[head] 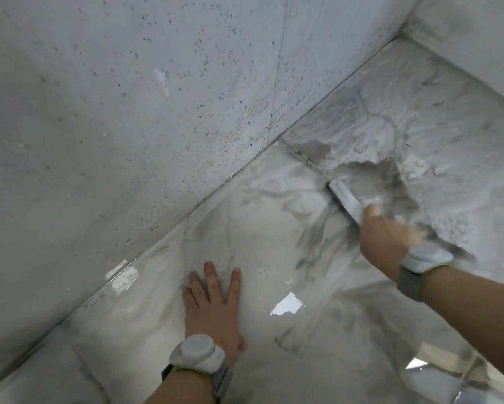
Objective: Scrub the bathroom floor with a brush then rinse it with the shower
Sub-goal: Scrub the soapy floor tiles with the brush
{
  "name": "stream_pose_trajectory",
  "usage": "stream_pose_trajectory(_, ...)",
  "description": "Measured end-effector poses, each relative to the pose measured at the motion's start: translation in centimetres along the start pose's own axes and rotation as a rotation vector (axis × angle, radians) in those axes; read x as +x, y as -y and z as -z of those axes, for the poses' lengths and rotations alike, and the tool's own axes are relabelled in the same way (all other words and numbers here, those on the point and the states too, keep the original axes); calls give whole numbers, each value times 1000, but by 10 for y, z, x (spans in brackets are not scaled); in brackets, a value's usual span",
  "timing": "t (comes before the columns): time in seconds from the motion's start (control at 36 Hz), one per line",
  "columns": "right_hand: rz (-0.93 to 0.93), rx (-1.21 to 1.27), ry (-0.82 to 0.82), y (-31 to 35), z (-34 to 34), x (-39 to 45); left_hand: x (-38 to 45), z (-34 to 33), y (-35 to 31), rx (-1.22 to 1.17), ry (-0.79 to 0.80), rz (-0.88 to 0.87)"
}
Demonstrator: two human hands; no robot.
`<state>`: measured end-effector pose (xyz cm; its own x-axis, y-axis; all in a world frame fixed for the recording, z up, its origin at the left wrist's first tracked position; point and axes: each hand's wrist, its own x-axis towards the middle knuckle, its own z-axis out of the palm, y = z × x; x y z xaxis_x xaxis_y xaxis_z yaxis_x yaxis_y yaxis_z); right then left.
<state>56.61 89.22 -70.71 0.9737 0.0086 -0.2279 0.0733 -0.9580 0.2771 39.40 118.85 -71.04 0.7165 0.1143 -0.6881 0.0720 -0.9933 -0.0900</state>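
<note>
Two hands in frame; step in hand is the scrub, judged from the foam and grey streaks on the floor (pixel 274 228); no shower or running water is in view, so the rinse looks not yet begun.

Right hand (pixel 386 234) reaches forward with the arm extended, fingers curled round the handle of the brush (pixel 347 196). Brush lies low and slanted, its far end touching the grout line between two floor tiles, near the foot of the wall (pixel 128 112). Bristles not visible; motion blur around the hand.

Left hand (pixel 212 307) is pressed flat on the wet tile, fingers spread and straight, holding nothing; it appears to serve as a prop for the body. Each wrist carries a pale band (pixel 196 352).

Lather is thickest on the tile beyond the brush; the tile under the left hand is glossy with thinner film.

Next move, as judgement: strokes along the grout line and onward toward the far corner, with steady downward pressure. Wet tile under the bracing palm is a slip risk.
</note>
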Motion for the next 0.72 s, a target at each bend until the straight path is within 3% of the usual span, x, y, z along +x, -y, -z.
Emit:
stream_pose_trajectory(0.06, 173, -2, 25, 26, 1, -31, 0, 2, 0, -6, 6, -2)
stream_pose_trajectory(0.14, 387, 21, 198, 42, 21, -47, -1, 3, -1, -9, 2, -1)
stream_pose_trajectory(0.19, 288, 62, 211, 33, 27, -18, -3, 6, 0, -12, 20, -2)
stream_pose_trajectory(0.31, -106, 194, 143, 10, 26, 40, -2, 6, -1, -35, 52, -14)
stream_pose_trajectory(0.36, -41, 258, 146, 27, 22, 34, 0, 4, -1, -49, 46, -9)
stream_pose_trajectory(0.47, 329, 127, -12, 62, 12, -9, 8, -4, -4, -41, 16, -20)
stream_pose_trajectory(0.53, 269, -9, -89, 56, 20, 11, 12, -14, -4, -105, -38, 5)
stream_pose_trajectory(0.56, 195, -35, -37, 50, 29, 27, 15, -21, -3, -176, -171, -11)
stream_pose_trajectory(0.61, 76, 58, 75, 37, 38, 59, 19, -31, 0, -264, -210, -37)
stream_pose_trajectory(0.67, 35, 136, 129, 48, 44, 60, 24, -50, 0, -191, -224, -28)
stream_pose_trajectory(0.72, 117, 216, 165, 71, 47, 37, 24, -55, -1, -162, -294, -26)
